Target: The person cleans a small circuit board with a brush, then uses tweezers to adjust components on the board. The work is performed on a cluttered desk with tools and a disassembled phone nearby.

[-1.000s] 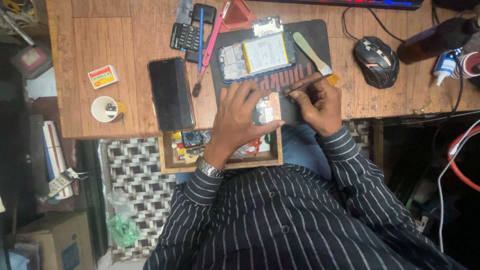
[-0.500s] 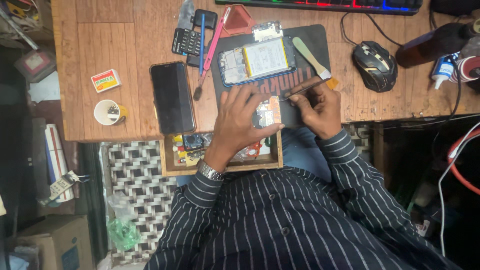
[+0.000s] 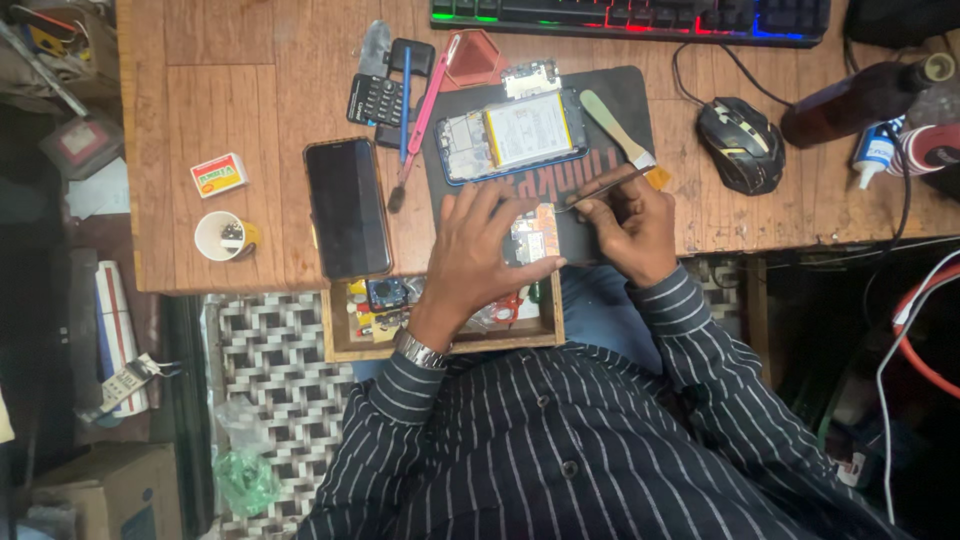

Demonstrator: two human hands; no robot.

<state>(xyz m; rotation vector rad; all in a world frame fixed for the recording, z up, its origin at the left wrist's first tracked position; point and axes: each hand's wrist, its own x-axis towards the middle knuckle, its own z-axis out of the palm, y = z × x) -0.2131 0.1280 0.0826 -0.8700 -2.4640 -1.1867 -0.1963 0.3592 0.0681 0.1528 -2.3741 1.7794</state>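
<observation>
My left hand (image 3: 478, 252) lies flat on a small circuit board (image 3: 533, 240) at the near edge of a dark work mat (image 3: 620, 110), pinning it down. My right hand (image 3: 628, 225) grips thin metal tweezers (image 3: 605, 188), whose tips point left toward the board. Beyond my hands an opened phone (image 3: 510, 135) lies on the mat with its battery showing.
A black phone (image 3: 347, 205) lies screen up to the left. A pink tool (image 3: 425, 110), keypad phone (image 3: 380, 95), brush (image 3: 615, 125), mouse (image 3: 738, 143), keyboard (image 3: 640, 18), bottles (image 3: 860, 95), white cup (image 3: 222, 236) and small box (image 3: 218, 174) sit on the wooden desk (image 3: 250, 80). A parts drawer (image 3: 440, 335) is open below.
The view has shifted slightly. My hands stay on the board, and the tweezers have tilted a little, tips nearer the board.
</observation>
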